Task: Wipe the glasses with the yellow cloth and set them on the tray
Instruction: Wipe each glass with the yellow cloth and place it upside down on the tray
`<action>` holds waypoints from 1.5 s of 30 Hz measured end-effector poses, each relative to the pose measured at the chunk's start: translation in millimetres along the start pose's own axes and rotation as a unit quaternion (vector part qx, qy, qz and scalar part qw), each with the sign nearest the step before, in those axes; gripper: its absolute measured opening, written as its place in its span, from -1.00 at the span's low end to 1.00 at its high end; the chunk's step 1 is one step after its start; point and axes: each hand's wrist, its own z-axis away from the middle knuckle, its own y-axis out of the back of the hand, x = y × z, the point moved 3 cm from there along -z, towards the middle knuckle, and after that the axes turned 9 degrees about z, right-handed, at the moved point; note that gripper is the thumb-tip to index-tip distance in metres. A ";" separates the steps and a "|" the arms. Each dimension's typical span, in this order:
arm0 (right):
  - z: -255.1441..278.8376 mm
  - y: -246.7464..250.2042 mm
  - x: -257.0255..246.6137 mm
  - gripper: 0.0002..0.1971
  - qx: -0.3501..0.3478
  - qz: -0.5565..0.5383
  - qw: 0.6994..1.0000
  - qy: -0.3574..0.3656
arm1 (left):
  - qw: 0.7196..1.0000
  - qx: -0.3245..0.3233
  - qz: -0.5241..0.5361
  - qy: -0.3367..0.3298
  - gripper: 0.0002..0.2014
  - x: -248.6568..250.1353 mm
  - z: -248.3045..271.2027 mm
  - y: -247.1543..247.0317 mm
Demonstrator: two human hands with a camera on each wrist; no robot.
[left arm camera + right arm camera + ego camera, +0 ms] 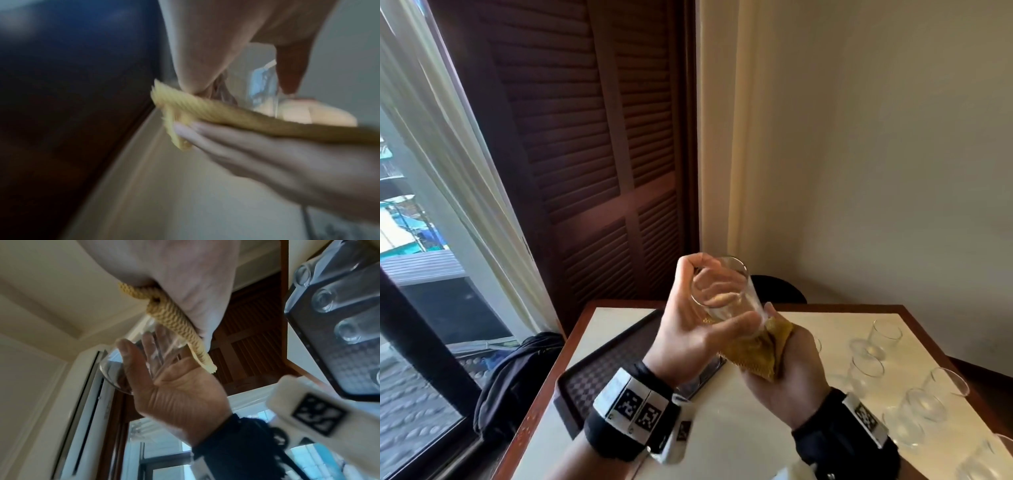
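My left hand (719, 294) grips a clear glass (726, 294) above the table, tilted with its mouth toward me. Its fingers and thumb are curled round the wall. My right hand (780, 356) holds the folded yellow cloth (753, 356) and presses it against the base of the glass. The right wrist view shows the cloth (174, 318) bunched under my right palm, against the glass (131, 360). The dark checkered tray (599, 370) lies on the table to the left, below my left wrist. In the right wrist view several glasses (347, 331) stand on the tray (349, 369).
Several clear glasses (866, 370) stand on the right part of the white table (722, 445), which has a wooden rim. A dark bag (517, 370) lies left of the table by the window. A dark chair back (777, 287) shows beyond the far edge.
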 end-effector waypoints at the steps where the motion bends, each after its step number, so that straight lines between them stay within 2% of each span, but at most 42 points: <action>1: 0.1 4.5 0.5 -0.47 0.000 -0.004 1.000 0.005 | 0.998 0.016 -0.049 -0.036 -0.33 0.6 -1.6 4.3; 3: 2.9 5.5 -1.3 -0.47 -0.005 -0.004 1.000 0.002 | 0.991 0.059 -0.092 -0.076 -0.36 0.0 -2.3 13.2; 5: 2.1 3.0 -3.5 -0.49 -0.015 0.002 1.000 -0.008 | 0.996 0.074 -0.037 -0.041 -0.33 -1.5 0.7 10.1; 8: -2.6 -3.5 -3.7 -0.48 -0.016 0.002 0.999 -0.033 | 0.999 0.030 -0.011 0.002 -0.30 -3.7 9.1 -2.0; 10: -3.9 -3.1 -0.6 -0.48 -0.021 0.024 0.999 -0.031 | 0.998 0.032 -0.047 -0.025 -0.29 -1.3 8.8 -1.1; 12: -0.6 -6.4 2.4 -0.51 -0.032 0.056 0.998 -0.016 | 0.990 0.068 -0.089 -0.082 -0.33 2.1 5.3 3.8; 15: -1.0 -12.8 2.8 -0.51 -0.026 0.065 0.998 -0.003 | 0.988 0.102 -0.065 -0.100 -0.37 3.1 5.6 2.9; 18: -6.2 -14.1 -4.2 -0.45 -0.024 0.038 0.999 -0.003 | 0.996 0.048 -0.028 -0.067 -0.36 2.4 9.7 -3.2; 20: -6.9 -12.7 -6.8 -0.48 -0.022 0.077 0.997 0.009 | 0.997 0.020 -0.043 -0.058 -0.33 3.9 10.1 2.0; 22: -3.1 -12.4 -7.0 -0.56 -0.010 0.148 0.987 0.062 | 0.993 0.039 -0.085 -0.078 -0.31 9.0 7.4 8.9; 23: 0.5 -13.4 -5.9 -0.59 -0.001 0.204 0.972 0.117 | 0.990 0.065 -0.095 -0.087 -0.31 9.8 4.3 12.7; 24: 5.0 -15.5 -3.4 -0.60 0.011 0.278 0.942 0.187 | 0.988 0.096 -0.085 -0.086 -0.31 8.3 1.0 14.9; 26: 14.7 -22.6 5.4 -0.59 -0.001 0.449 0.834 0.320 | 0.985 0.163 -0.017 -0.062 -0.29 8.5 -3.7 9.3; 27: 15.8 -24.4 10.4 -0.56 -0.020 0.498 0.788 0.361 | 0.983 0.182 0.023 -0.029 -0.27 7.4 -4.1 5.0; 28: 14.1 -24.9 12.6 -0.52 -0.042 0.516 0.761 0.389 | 0.981 0.186 0.058 0.012 -0.23 3.6 -3.2 1.4; 29: 7.2 -23.4 9.7 -0.49 -0.052 0.517 0.751 0.408 | 0.977 0.179 0.095 0.062 -0.20 -0.5 0.4 -4.1; 30: 0.1 -22.4 2.9 -0.46 -0.056 0.510 0.755 0.408 | 0.971 0.170 0.130 0.108 -0.20 -3.3 5.4 -11.3; 32: -11.6 -22.8 -10.8 -0.40 -0.050 0.505 0.769 0.390 | 0.954 0.152 0.180 0.187 -0.29 -5.2 12.6 -21.3; 33: -10.5 -22.9 -11.6 -0.39 -0.044 0.522 0.759 0.386 | 0.945 0.150 0.202 0.208 -0.35 -4.6 12.8 -23.3; 34: -5.2 -21.6 -7.4 -0.38 -0.046 0.550 0.737 0.390 | 0.940 0.154 0.214 0.215 -0.44 -4.7 10.7 -20.6; 36: 12.0 -19.2 9.4 -0.36 -0.078 0.618 0.664 0.414 | 0.941 0.152 0.213 0.214 -0.47 -0.5 5.0 -14.2; 37: 15.9 -18.0 15.1 -0.35 -0.097 0.631 0.651 0.412 | 0.944 0.153 0.201 0.214 -0.48 0.9 1.6 -11.0; 39: 9.1 -18.9 7.1 -0.34 -0.107 0.601 0.684 0.400 | 0.954 0.141 0.171 0.204 -0.57 3.7 0.6 -11.5; 41: -6.5 -26.5 -17.2 -0.34 -0.055 0.540 0.746 0.387 | 0.955 0.128 0.162 0.214 -0.54 0.7 5.4 -18.4; 42: -11.6 -29.1 -25.6 -0.34 -0.031 0.515 0.766 0.384 | 0.954 0.125 0.159 0.223 -0.53 -3.7 6.2 -21.5; 43: -13.1 -30.3 -25.8 -0.35 -0.021 0.518 0.762 0.387 | 0.953 0.124 0.166 0.222 -0.50 -3.9 7.1 -25.4; 44: -9.8 -30.6 -19.1 -0.36 -0.022 0.552 0.734 0.396 | 0.952 0.132 0.176 0.215 -0.48 -4.9 6.0 -24.5; 45: -4.9 -28.1 -7.8 -0.38 -0.035 0.598 0.686 0.413 | 0.950 0.144 0.184 0.205 -0.47 -3.2 4.4 -23.1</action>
